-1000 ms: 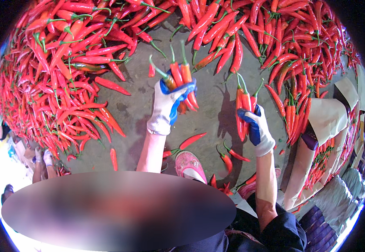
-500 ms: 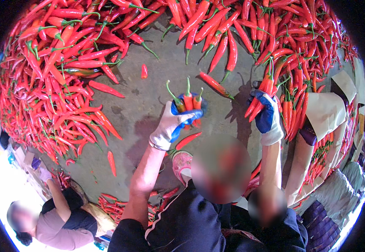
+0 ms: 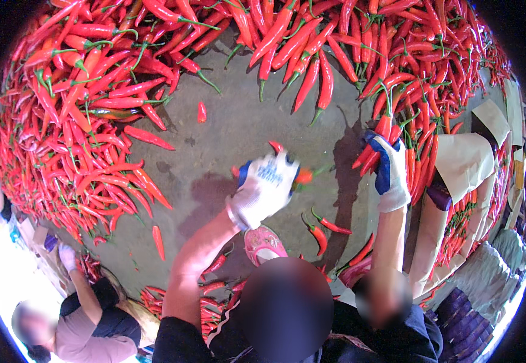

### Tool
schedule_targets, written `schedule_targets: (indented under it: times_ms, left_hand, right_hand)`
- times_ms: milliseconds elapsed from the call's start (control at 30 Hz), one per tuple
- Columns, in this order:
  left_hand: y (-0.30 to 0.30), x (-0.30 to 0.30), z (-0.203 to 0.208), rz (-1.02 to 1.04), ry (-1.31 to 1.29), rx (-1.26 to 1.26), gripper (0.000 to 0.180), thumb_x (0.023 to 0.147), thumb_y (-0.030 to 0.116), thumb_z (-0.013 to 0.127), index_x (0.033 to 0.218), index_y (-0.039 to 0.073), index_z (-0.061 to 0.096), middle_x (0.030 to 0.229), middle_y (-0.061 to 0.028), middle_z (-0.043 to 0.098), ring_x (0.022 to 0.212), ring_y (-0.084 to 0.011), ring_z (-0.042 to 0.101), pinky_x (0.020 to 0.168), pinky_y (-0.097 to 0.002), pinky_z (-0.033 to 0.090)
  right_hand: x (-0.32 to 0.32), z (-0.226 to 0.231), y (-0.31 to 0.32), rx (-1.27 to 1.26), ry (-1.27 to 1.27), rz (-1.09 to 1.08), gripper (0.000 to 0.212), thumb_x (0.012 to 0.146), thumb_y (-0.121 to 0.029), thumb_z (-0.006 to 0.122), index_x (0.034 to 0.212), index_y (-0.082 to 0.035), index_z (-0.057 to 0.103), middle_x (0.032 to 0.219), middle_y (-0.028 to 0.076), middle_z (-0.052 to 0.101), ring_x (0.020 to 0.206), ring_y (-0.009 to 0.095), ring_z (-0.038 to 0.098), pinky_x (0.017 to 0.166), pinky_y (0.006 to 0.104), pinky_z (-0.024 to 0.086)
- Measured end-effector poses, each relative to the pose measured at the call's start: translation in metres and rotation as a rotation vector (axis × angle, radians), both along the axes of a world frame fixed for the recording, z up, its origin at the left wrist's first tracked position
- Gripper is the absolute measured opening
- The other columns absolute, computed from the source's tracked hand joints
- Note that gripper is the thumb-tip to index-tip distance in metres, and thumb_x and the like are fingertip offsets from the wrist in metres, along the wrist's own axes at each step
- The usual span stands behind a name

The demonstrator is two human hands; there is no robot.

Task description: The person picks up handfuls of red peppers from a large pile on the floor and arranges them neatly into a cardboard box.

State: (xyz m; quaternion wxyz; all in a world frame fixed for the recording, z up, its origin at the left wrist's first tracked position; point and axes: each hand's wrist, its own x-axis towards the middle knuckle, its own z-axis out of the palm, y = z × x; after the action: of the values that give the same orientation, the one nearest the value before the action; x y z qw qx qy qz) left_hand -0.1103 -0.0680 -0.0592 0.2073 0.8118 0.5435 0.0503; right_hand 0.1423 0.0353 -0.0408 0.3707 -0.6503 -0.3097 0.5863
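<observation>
My left hand (image 3: 267, 184), in a white glove with blue coating, is turned back up over the grey floor, fingers curled. Ends of red chili peppers (image 3: 275, 146) stick out around it; a blurred orange-red chili (image 3: 304, 176) with a green stem shows at its right side. Most of what it grips is hidden beneath the glove. At the right, my right hand (image 3: 390, 169), gloved alike, is closed around a bunch of red chili peppers (image 3: 383, 126), stems upward. Two loose chilies (image 3: 318, 239) lie below and between my hands, near a pink shoe (image 3: 264, 245).
Large heaps of red chilies (image 3: 117, 91) curve round the left, far side and right. A paper-lined container (image 3: 465, 158) with chilies stands at right. At lower left a person in a pink top (image 3: 90, 333) works. Small chilies (image 3: 201, 112) lie on the floor (image 3: 226, 115).
My left hand has rolled over from palm-side showing to back up. The dark-tipped chili between my hands has left its floor spot. Two chilies now appear near the shoe. My right hand keeps its bunch.
</observation>
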Motion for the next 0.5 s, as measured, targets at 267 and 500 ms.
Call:
schedule_targets:
  times_ms: [267, 500]
  left_hand:
    - [0.062, -0.005, 0.020, 0.614, -0.969, -0.507, 0.044, 0.072, 0.014, 0.080, 0.112, 0.003, 0.063, 0.090, -0.0102, 0.070, 0.079, -0.0206, 0.066, 0.072, -0.0331, 0.052]
    - [0.107, 0.034, 0.003, 0.689, -0.806, -0.058, 0.039, 0.069, 0.019, 0.078, 0.101, 0.006, 0.060, 0.083, -0.0198, 0.066, 0.081, -0.0406, 0.064, 0.068, -0.0452, 0.051]
  right_hand:
    - [-0.033, -0.021, 0.047, 0.192, -0.407, 0.282, 0.038, 0.072, -0.021, 0.079, 0.102, -0.002, 0.064, 0.087, 0.008, 0.068, 0.078, 0.020, 0.065, 0.072, 0.0311, 0.050]
    - [-0.103, -0.013, 0.056, 0.254, -0.688, 0.277, 0.044, 0.069, -0.036, 0.077, 0.099, -0.005, 0.066, 0.089, 0.018, 0.069, 0.088, 0.034, 0.068, 0.078, 0.0399, 0.052]
